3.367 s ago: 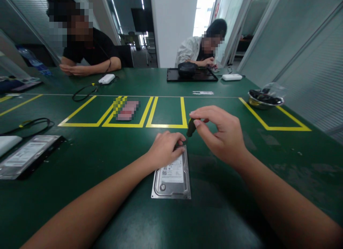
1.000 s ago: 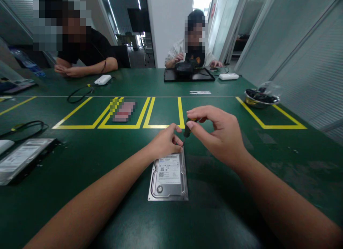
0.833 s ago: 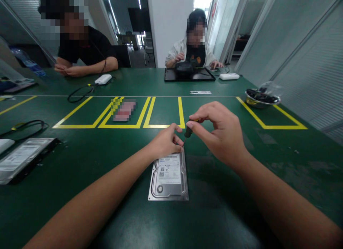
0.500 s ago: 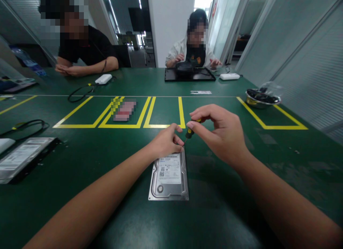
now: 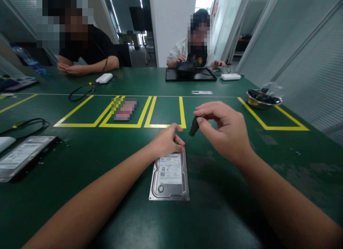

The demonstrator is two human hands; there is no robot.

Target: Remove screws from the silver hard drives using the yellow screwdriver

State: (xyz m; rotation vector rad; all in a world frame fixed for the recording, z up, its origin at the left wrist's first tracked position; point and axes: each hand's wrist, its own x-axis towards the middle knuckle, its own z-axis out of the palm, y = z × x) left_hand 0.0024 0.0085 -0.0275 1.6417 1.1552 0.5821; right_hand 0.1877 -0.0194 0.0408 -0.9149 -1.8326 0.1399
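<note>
A silver hard drive (image 5: pixel 171 190) with a white label lies flat on the green table. My left hand (image 5: pixel 169 140) is at its far end, covering that edge, with curled fingers gripping near the far right corner. Between the thumb and fingertips of my right hand (image 5: pixel 221 129) is a screwdriver (image 5: pixel 194 127) with a dark handle. It leans to the right, and its thin shaft reaches down to the drive's far right corner beside my left fingertips. The exact spot where the tip meets the drive is hidden.
Another hard drive (image 5: pixel 25 158) lies at the left beside a black cable (image 5: pixel 34 124). Yellow tape outlines (image 5: pixel 164 126) mark the table. A metal bowl (image 5: pixel 264 100) of dark parts stands at the right. Two people sit across, one behind a black panel (image 5: pixel 203 75).
My right hand has shifted slightly up and right, and the screwdriver's handle has turned and tilted further right. My left hand and the hard drive stay in place.
</note>
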